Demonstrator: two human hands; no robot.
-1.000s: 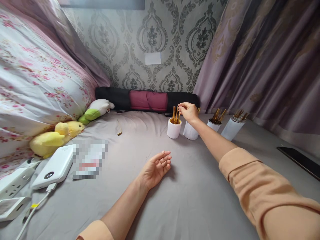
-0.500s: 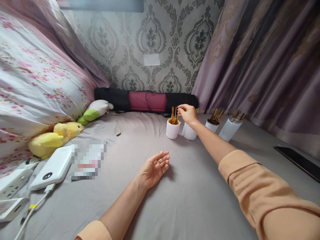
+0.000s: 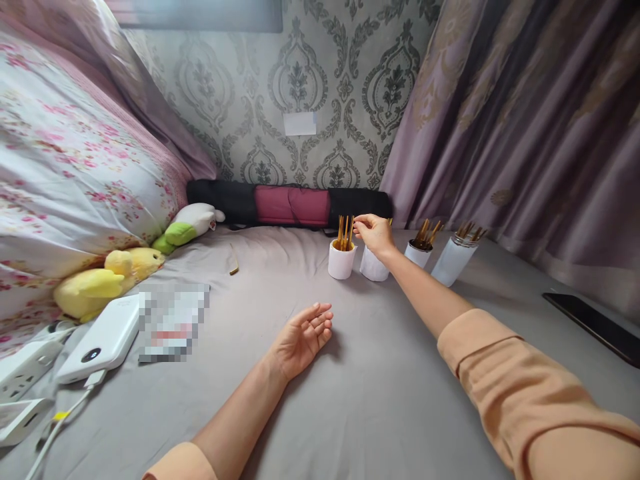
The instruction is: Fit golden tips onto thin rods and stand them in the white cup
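Observation:
My right hand [image 3: 374, 233] reaches to the far side and pinches the top of a thin brown stick [image 3: 351, 229] that stands in a white-wrapped cup [image 3: 342, 263]. More such sticks stand upright in this cup. Partly behind my right hand is a second white-wrapped container [image 3: 374, 267], its top mostly hidden. Further right stand a cup with a dark rim [image 3: 417, 255] and a tilted-looking wrapped jar [image 3: 454, 261], both holding brown sticks. My left hand [image 3: 304, 340] rests palm up on the grey sheet [image 3: 380, 393], fingers loosely curled and apart, holding nothing.
A small bent gold-brown piece [image 3: 233, 269] lies left of the cups. At left are a white power bank [image 3: 103, 340], a blurred packet [image 3: 175, 323], a power strip [image 3: 25, 367] and plush toys [image 3: 93, 290]. A black phone [image 3: 593, 327] lies right. A dark-and-red roll [image 3: 293, 205] lines the wall.
The view has shifted slightly, so everything sits a little further left. My right hand stays at the first cup's sticks; my left hand keeps its pose.

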